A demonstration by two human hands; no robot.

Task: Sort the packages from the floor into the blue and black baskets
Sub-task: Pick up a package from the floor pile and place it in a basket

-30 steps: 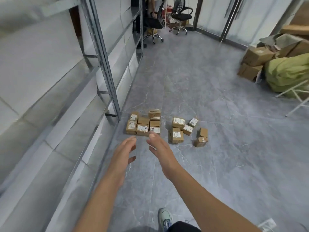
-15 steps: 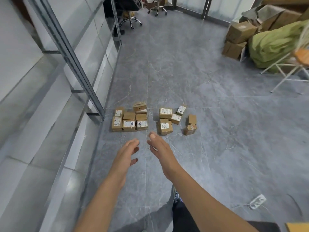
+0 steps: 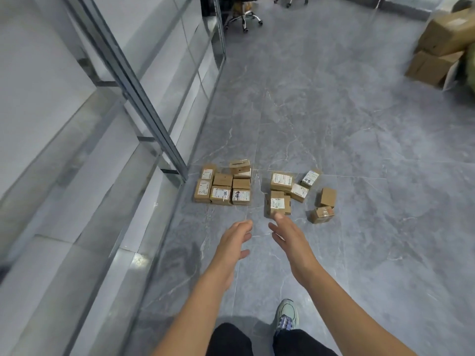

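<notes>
Mid-frame on floor (image 3: pixel 359 140): packages (image 3: pixel 279 194) untouched | hands, left (image 3: pixel 232 242) and right (image 3: pixel 290 235), apart, empty | risk: baskets unseen, missorting likely

We count packages (image 3: pixel 281 181) in two groups on the floor (image 3: pixel 359 150). The left group (image 3: pixel 222 179) has seven, perhaps an eighth under the tilted one. The right group (image 3: pixel 299 192) has six, perhaps a seventh half hidden. Two big cartons (image 3: pixel 447 32), two chair bases (image 3: pixel 244 18), one shoe (image 3: pixel 286 313).
</notes>
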